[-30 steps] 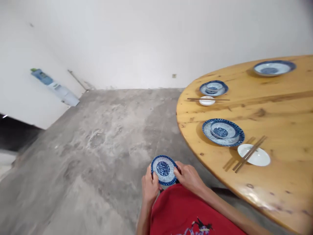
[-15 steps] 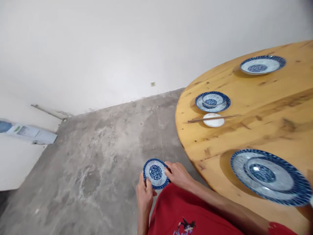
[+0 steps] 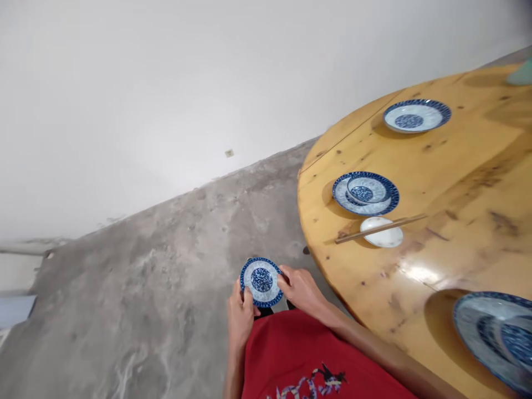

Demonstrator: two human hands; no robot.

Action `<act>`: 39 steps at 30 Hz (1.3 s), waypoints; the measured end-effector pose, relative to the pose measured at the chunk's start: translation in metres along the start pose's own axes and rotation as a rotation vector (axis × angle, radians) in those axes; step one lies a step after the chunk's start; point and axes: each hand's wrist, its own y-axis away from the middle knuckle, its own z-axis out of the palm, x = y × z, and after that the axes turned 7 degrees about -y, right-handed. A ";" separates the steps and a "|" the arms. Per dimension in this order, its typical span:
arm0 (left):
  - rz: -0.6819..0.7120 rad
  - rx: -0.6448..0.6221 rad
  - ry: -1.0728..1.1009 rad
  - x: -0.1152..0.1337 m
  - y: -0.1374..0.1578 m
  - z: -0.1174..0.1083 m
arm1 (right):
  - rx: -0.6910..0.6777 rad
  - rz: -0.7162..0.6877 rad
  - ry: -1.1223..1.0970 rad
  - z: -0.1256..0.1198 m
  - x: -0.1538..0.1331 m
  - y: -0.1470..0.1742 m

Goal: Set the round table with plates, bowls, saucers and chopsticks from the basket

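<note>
A small round plate [image 3: 261, 280], white with a blue patterned rim and a blue centre, is held up in front of my red shirt, over the floor. My left hand [image 3: 241, 308] grips its lower left edge, thumb on top. On the right edge my right hand [image 3: 300, 286] pinches it, with the thumb on the upper face. Beside my right arm stands a round wooden table [image 3: 341, 260]. Nearest to my hands on it is a white dish [image 3: 386, 237] with a pair of chopsticks [image 3: 353, 237] laid across.
Behind the dish sits a blue-rimmed plate [image 3: 338, 194] with a bowl in it; another plate [image 3: 436, 117] lies farther back. A larger plate [image 3: 467, 316] is cut off at the right edge. Grey concrete floor [image 3: 166, 288] reaches the white wall [image 3: 145, 111].
The view has turned right and moved along the table, so its dishes appear shifted. Both hands still hold the small plate in nearly the same place.
</note>
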 end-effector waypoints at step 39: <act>0.818 -0.936 -0.473 0.430 -0.559 0.178 | 1.325 0.563 -0.641 -0.277 0.102 -0.387</act>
